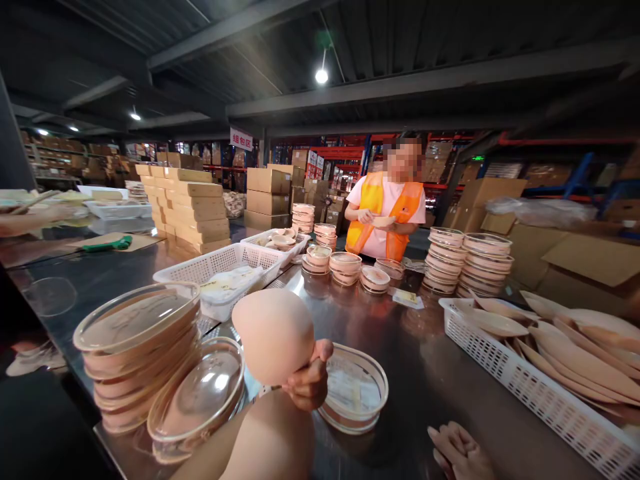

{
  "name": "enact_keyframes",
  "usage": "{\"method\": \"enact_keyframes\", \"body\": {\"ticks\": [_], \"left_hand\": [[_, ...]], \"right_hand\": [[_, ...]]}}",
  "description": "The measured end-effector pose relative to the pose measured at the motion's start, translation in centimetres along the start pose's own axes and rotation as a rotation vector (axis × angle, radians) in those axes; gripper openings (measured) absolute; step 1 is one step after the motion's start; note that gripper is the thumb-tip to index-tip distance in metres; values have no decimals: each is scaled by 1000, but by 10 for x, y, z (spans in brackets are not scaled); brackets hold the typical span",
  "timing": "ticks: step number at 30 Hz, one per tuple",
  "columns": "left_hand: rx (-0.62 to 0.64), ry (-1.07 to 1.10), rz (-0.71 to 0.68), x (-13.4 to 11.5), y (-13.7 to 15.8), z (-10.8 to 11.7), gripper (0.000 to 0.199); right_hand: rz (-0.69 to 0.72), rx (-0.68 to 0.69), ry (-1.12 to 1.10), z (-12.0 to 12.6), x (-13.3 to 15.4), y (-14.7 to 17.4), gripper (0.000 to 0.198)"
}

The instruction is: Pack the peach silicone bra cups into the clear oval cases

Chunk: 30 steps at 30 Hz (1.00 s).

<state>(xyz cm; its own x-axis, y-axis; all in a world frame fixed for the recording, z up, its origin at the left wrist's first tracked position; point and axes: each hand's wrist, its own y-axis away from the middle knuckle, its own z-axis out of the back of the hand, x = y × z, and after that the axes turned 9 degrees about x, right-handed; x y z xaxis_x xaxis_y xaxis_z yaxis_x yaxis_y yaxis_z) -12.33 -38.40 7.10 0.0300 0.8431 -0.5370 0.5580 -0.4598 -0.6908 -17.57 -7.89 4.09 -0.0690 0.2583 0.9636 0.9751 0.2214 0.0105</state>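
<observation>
My left hand (pixel 306 385) is closed on a smooth, beige, cup-shaped bra pad (pixel 273 337), held up in front of me. A second beige cup (pixel 273 440) hangs below it across my forearm; whether the two are joined cannot be seen. Behind my left hand, a clear oval case (pixel 353 390) stands open on the dark table (pixel 400 407) with a pale sheet inside. At the bottom right, my right hand (pixel 461 453) has its fingers curled, with nothing visible in them. To the left, one lidded oval case (pixel 200 393) leans beside a stack of such cases (pixel 140 353).
A white basket (pixel 530 380) at right holds many beige cups. Another white basket (pixel 225 263) contains packets. Stacked cases (pixel 487 263) and small cartons (pixel 187 207) stand farther back. Across the table, a co-worker in an orange vest (pixel 385 213) holds a beige cup.
</observation>
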Motion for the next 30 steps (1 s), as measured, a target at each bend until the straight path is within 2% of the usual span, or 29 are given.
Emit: {"method": "enact_keyframes", "body": {"ticks": [3, 7, 11, 13, 18, 20, 27, 30], "left_hand": [[-137, -17, -126, -6, 0, -1, 23], [-350, -32, -313, -20, 1, -5, 17], [-436, -44, -437, -38, 2, -10, 47], [-456, -51, -459, -45, 3, -12, 47], [-501, -62, -450, -56, 8, -13, 41], [-510, -68, -430, -56, 8, -10, 31], [-448, -168, -283, -36, 10, 12, 15], [-418, -246, -173, -30, 14, 18, 36]], "right_hand": [[-16, -27, -25, -12, 11, 8, 76], [-20, -29, -75, -18, 21, 11, 68], [68, -36, -90, -16, 22, 10, 57], [87, -34, -82, -17, 21, 9, 57], [52, -53, -84, -23, 16, 12, 68], [24, -60, -83, -26, 15, 14, 73], [-12, -33, -53, -31, 17, 18, 77], [-38, 25, -26, -30, 18, 18, 77]]}}
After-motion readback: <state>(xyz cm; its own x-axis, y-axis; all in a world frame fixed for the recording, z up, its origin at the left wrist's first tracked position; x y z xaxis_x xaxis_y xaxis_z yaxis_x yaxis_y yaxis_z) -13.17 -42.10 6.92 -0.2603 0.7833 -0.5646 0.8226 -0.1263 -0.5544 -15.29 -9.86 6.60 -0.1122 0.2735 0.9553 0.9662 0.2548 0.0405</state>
